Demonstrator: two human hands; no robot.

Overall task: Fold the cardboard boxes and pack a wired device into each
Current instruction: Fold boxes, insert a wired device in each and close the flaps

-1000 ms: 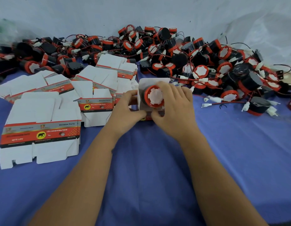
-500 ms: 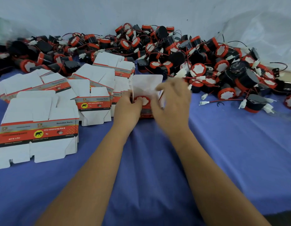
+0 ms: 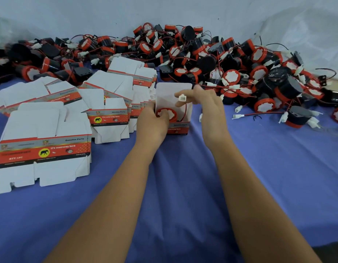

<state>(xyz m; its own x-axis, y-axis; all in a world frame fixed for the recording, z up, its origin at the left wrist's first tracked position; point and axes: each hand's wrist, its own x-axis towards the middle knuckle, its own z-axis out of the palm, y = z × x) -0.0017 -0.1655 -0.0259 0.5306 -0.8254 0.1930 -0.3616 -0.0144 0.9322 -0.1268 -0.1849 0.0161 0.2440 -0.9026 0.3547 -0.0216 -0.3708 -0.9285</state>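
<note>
head view showed the box [image 3: 178, 118] standing open-topped on the blue tabletop [image 3: 183, 186], near its middle and just in front of the heap of horns [image 3: 221, 59] along the far edge. the horn [image 3: 167, 114] sat inside, red face up, its short axis upright. the left hand [image 3: 152, 124] gripped the box's left wall, thumb pressing the horn's rim. the right hand [image 3: 208, 103] pinched the white plug [image 3: 182, 97] above the opening, the red wire [image 3: 185, 111] trailing down into the box. the horn looked hard and light enough for one hand; the wire was limp and would need coiling, best held at the plug. the box was thin card, easily crushed, so held by its walls. flat boxes [image 3: 45, 149] lay toward the left edge.
</note>
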